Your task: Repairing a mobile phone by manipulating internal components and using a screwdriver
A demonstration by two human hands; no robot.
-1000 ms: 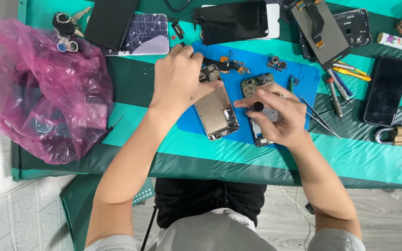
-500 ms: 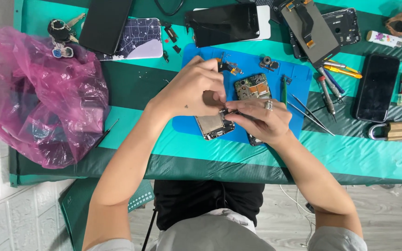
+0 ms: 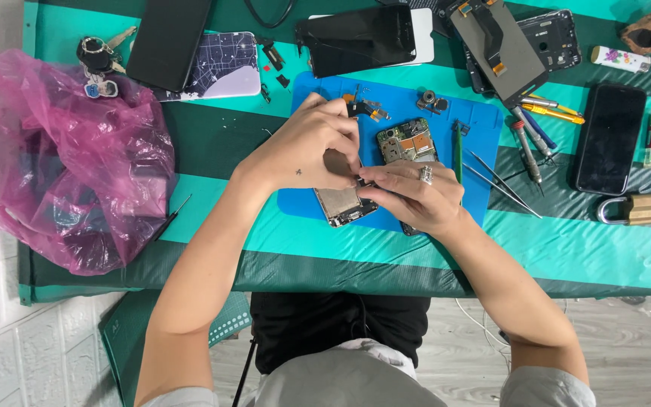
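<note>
The opened phone frame point(image 3: 343, 202) is lain on the blue mat point(image 3: 484, 128), long axis near vertical (slightly tilted), lower end toward the person; it is pinched by the left hand point(image 3: 307, 151) and right hand point(image 3: 414, 197), fingertips met; 1 circuit-board phone point(image 3: 406, 142) is beside.

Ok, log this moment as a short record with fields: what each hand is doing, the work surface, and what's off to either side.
left hand: fingertips meet the right hand's over an opened phone frame
right hand: ring on one finger, pinching at the same spot
second opened phone: circuit board exposed
surface: blue mat
far left: pink plastic bag
right side: screwdrivers, dark phone, padlock
</note>
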